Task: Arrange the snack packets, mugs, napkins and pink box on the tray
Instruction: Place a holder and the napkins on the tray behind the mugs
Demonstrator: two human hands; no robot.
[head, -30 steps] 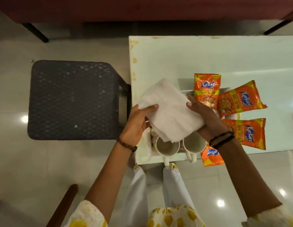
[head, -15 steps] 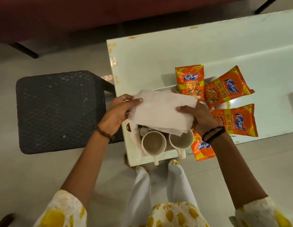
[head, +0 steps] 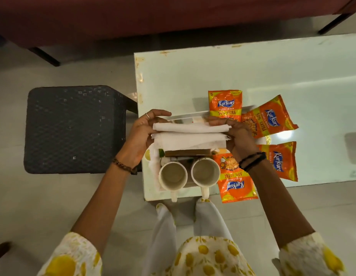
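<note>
A stack of white napkins (head: pixel 190 135), folded into a long band, is held level above the white tray (head: pixel 185 116). My left hand (head: pixel 142 136) grips its left end and my right hand (head: pixel 240 136) grips its right end. Below the napkins two cream mugs (head: pixel 172 175) (head: pixel 205 172) stand side by side at the tray's near edge, handles towards me. A brown strip (head: pixel 188 152) shows between napkins and mugs. Several orange snack packets (head: pixel 225 103) (head: pixel 269 116) (head: pixel 279 159) (head: pixel 236 181) fan around the tray's right side. No pink box shows.
The tray rests at the near left corner of a pale glass-topped table (head: pixel 253 72). A dark woven stool (head: pixel 73 129) stands just left of the table. A dark red sofa (head: pixel 153 14) runs along the far side. My legs are against the table's front edge.
The napkins went from a loose spread sheet to a flat folded band held at both ends, lower over the tray. The view shifted, so the mugs and a brown strip now show.
</note>
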